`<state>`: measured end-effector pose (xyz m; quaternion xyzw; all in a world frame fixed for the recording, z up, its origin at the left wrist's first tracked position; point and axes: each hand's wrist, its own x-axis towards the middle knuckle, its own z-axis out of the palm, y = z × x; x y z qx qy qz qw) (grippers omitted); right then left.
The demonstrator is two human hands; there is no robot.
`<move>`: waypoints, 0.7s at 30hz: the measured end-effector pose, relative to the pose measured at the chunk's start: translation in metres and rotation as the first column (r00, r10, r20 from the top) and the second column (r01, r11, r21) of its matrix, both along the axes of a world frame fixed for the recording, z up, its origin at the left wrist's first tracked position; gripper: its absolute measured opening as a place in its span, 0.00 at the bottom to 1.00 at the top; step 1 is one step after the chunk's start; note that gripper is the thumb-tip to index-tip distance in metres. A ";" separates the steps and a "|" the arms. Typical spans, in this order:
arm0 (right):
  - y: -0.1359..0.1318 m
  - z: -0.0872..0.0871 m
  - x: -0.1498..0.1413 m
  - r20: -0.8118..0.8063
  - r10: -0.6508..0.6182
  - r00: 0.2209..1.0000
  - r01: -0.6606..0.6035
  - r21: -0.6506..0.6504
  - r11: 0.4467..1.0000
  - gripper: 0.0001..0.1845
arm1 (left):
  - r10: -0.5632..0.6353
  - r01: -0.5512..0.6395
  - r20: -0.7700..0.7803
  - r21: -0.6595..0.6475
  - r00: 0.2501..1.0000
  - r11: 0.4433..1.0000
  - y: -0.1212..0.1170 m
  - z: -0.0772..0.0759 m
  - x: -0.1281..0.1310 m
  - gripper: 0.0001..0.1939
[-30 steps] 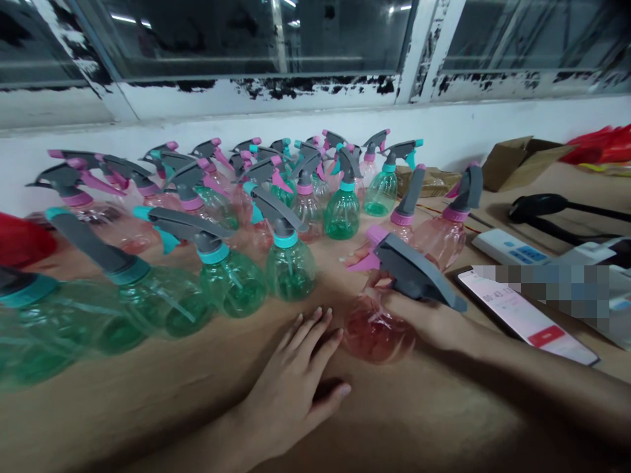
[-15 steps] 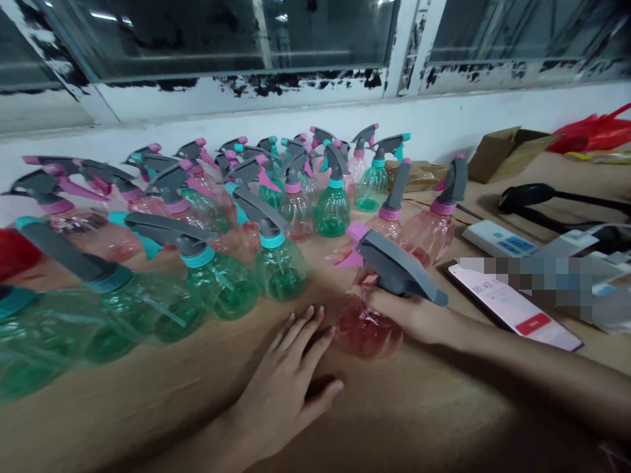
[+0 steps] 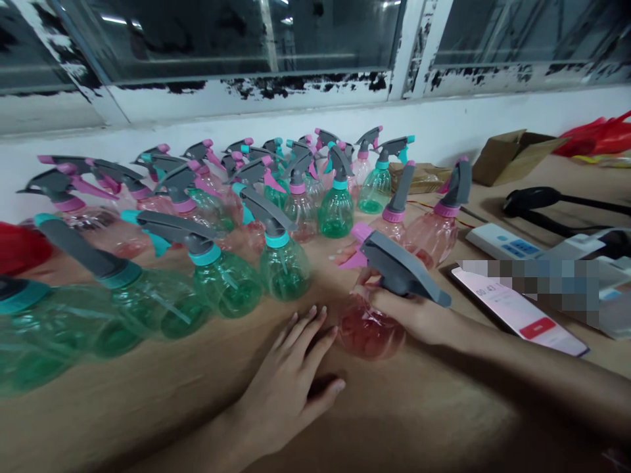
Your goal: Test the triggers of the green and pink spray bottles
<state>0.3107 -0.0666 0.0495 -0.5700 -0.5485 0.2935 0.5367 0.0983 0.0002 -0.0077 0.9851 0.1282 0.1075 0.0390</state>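
Note:
A pink spray bottle [image 3: 372,330] with a grey and pink trigger head stands upright on the table. My right hand [image 3: 401,309] is wrapped around its neck, just under the trigger head. Flat on the table to the left of that bottle lies my left hand [image 3: 290,368], fingers stretched out and holding nothing. Its fingertips are close to the pink bottle's base. Beyond them stands a green spray bottle [image 3: 284,269] with a turquoise collar, and another green spray bottle [image 3: 227,289] is left of it.
Several more pink and green spray bottles crowd the table back to the wall. On the right lie a phone [image 3: 517,309] with a lit screen, a white power strip [image 3: 503,242] and a black strap-like object [image 3: 535,197]. An open cardboard box [image 3: 507,157] sits behind them.
The whole view has shifted slightly, so things appear a little further right. Both hands keep their poses, the right one still around the pink spray bottle's neck.

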 end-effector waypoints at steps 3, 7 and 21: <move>0.000 0.002 0.000 0.008 -0.018 1.000 0.018 0.022 1.000 0.03 | -0.003 0.003 0.007 -0.001 1.000 1.000 0.000 -0.001 0.000 0.28; 0.000 0.003 -0.001 0.037 -0.034 0.999 0.033 0.032 0.999 0.03 | -0.001 0.001 0.006 0.000 1.000 1.000 0.000 0.000 0.000 0.28; 0.000 -0.001 0.000 0.000 -0.023 1.000 0.023 0.006 1.000 0.02 | 0.005 -0.005 -0.018 -0.008 1.000 1.000 0.001 0.001 0.001 0.28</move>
